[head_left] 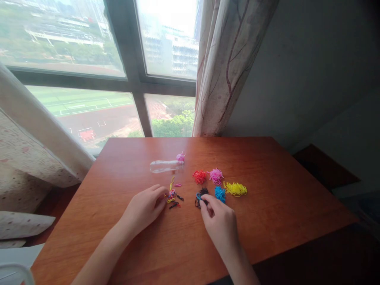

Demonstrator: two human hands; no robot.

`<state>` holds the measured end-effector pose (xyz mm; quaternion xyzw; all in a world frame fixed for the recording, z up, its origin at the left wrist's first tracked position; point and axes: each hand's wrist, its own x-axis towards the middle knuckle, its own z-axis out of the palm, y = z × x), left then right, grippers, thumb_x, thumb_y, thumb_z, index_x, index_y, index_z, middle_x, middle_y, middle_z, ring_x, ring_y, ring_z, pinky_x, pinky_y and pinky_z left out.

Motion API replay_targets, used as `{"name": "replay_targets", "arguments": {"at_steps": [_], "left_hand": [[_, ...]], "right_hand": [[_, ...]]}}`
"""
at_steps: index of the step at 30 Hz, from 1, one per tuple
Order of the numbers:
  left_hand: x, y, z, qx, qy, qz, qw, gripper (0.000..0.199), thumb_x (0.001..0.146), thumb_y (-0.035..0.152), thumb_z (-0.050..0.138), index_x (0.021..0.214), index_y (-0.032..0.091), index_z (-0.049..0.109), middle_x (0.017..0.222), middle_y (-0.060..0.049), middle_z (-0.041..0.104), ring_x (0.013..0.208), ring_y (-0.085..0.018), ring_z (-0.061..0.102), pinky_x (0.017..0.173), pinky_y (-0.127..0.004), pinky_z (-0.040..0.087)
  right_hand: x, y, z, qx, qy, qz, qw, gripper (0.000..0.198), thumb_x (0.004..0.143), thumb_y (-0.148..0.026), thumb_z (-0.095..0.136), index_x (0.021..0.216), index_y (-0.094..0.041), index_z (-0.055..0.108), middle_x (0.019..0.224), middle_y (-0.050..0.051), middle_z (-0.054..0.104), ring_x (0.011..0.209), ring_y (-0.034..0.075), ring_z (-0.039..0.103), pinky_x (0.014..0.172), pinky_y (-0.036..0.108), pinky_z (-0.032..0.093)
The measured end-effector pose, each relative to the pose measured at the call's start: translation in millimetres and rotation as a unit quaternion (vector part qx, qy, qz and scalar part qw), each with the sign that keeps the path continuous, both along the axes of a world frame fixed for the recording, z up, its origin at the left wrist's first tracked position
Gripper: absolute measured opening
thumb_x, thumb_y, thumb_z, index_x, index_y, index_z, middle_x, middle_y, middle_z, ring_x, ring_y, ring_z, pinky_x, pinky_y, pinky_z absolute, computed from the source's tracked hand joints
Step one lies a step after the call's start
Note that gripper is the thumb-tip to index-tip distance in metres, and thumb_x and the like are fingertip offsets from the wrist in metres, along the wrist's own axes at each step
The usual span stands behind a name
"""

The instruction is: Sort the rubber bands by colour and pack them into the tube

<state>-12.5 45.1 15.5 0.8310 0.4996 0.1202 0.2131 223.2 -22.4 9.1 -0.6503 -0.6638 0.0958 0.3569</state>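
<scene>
Small rubber bands lie sorted by colour in front of me: a red pile (199, 177), a pink pile (216, 175), a yellow pile (236, 189), a blue pile (220, 194) and a black pile (203, 191). My right hand (219, 215) is closed in a pinch over the black pile, with a blue rubber band (199, 196) at its fingertips. To the left, my left hand (150, 202) has its thumb and forefinger together at the edge of a small mixed heap of bands (172, 193). Whatever lies between those fingers is too small to make out.
A clear plastic bottle (163, 166) with a pink top (180, 156) lies on its side behind the bands. All of it rests on a brown wooden table (142, 249), its far edge by the window. Curtains (221, 67) hang on both sides.
</scene>
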Motion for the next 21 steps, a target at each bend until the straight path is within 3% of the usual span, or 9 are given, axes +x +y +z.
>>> {"name": "replay_targets", "arguments": {"at_steps": [5, 8, 15, 21], "left_hand": [[1, 0, 1.1, 0.001, 0.006, 0.002, 1.0, 0.02, 0.092, 0.023, 0.042, 0.094, 0.024, 0.062, 0.094, -0.001, 0.066, 0.083, -0.019, 0.064, 0.071, -0.027, 0.043], [2, 1, 1.2, -0.003, 0.011, 0.005, 1.0, 0.02, 0.092, 0.024, 0.043, 0.093, 0.024, 0.062, 0.094, -0.001, 0.066, 0.083, -0.019, 0.064, 0.07, -0.026, 0.042], [1, 3, 0.7, 0.001, 0.022, 0.01, 1.0, 0.021, 0.092, 0.025, 0.043, 0.092, 0.025, 0.063, 0.092, -0.001, 0.066, 0.079, -0.018, 0.063, 0.066, -0.025, 0.041], [1, 2, 1.0, 0.002, 0.012, 0.013, 1.0, 0.02, 0.09, 0.025, 0.044, 0.092, 0.025, 0.064, 0.094, -0.001, 0.067, 0.08, -0.018, 0.063, 0.067, -0.025, 0.041]], "right_hand": [[56, -15, -12, 0.017, -0.061, -0.064, 0.996, 0.026, 0.095, -0.035, 0.051, 0.094, -0.019, 0.071, 0.068, 0.002, 0.069, 0.056, 0.015, 0.062, 0.058, 0.025, 0.039], [75, -25, -21, 0.012, -0.077, -0.063, 0.995, 0.028, 0.096, -0.038, 0.049, 0.093, -0.019, 0.07, 0.066, 0.002, 0.068, 0.053, 0.014, 0.061, 0.057, 0.025, 0.039], [80, -32, -29, -0.024, -0.091, -0.019, 0.995, 0.024, 0.096, -0.032, 0.049, 0.096, -0.02, 0.07, 0.066, 0.0, 0.066, 0.055, 0.013, 0.06, 0.058, 0.024, 0.04], [77, -25, -27, -0.01, -0.112, -0.041, 0.993, 0.024, 0.096, -0.032, 0.048, 0.093, -0.02, 0.069, 0.062, 0.0, 0.065, 0.052, 0.014, 0.06, 0.054, 0.025, 0.037]]}}
